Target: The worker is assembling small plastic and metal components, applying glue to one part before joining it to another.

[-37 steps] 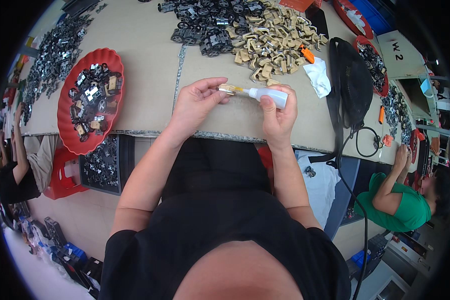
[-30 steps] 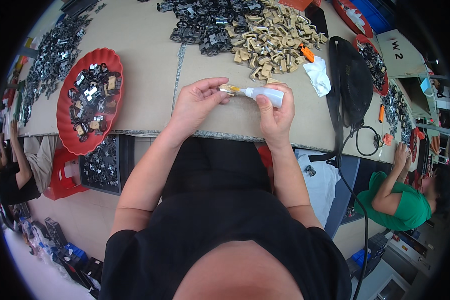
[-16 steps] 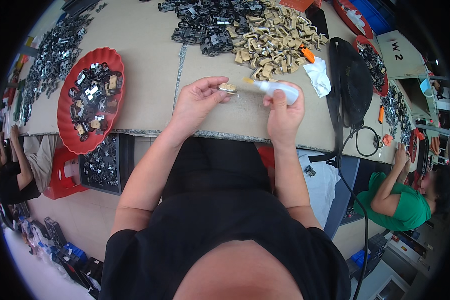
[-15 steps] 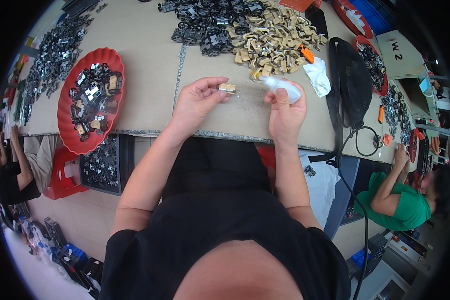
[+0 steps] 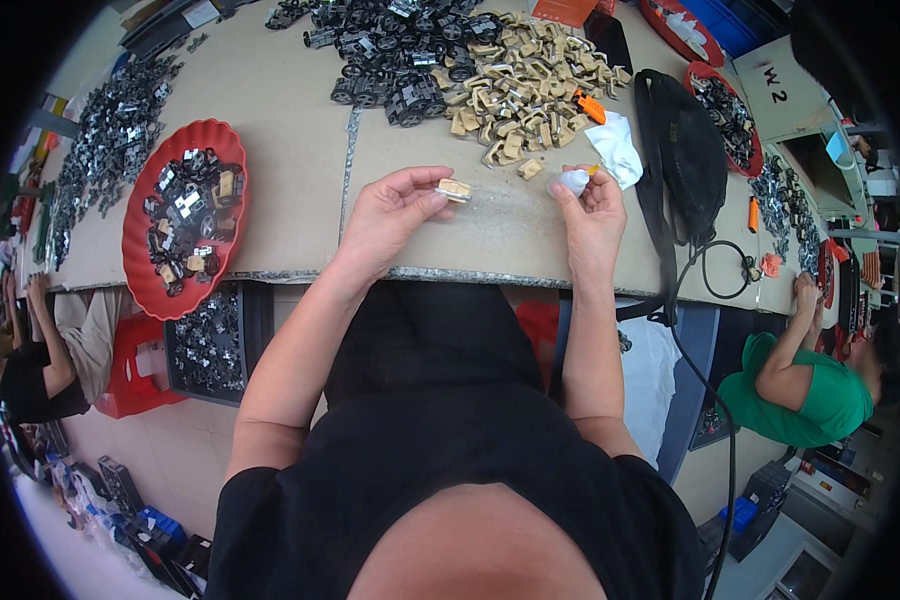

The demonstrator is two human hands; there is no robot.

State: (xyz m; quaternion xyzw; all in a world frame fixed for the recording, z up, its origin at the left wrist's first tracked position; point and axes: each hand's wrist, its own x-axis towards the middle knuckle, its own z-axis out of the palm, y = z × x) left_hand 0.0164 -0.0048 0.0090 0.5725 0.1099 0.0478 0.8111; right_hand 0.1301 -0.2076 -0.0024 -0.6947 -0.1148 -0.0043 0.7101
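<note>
Between the thumb and fingers of my left hand (image 5: 382,225) is a small tan plastic part (image 5: 455,189) with a silvery lower edge, held just above the table. My right hand (image 5: 596,225) is wrapped round a small white squeeze bottle (image 5: 574,181), its yellowish tip pointing up and to the right. A single tan part lies on the table to the left of the bottle, at the near edge of a heap of tan parts (image 5: 540,75). Beside that heap, black wheeled toy-car bases (image 5: 400,50) are piled up.
At left stands a red scalloped tray (image 5: 135,255) of mixed parts. A white tissue (image 5: 615,148), an orange tool (image 5: 590,107) and a black bag (image 5: 682,150) with a cable lie at right. People work on both sides, one in green (image 5: 805,390).
My right hand has moved right, away from the part, and turned the bottle tip upward. The left hand still holds the tan part. The whole view has shifted slightly.
</note>
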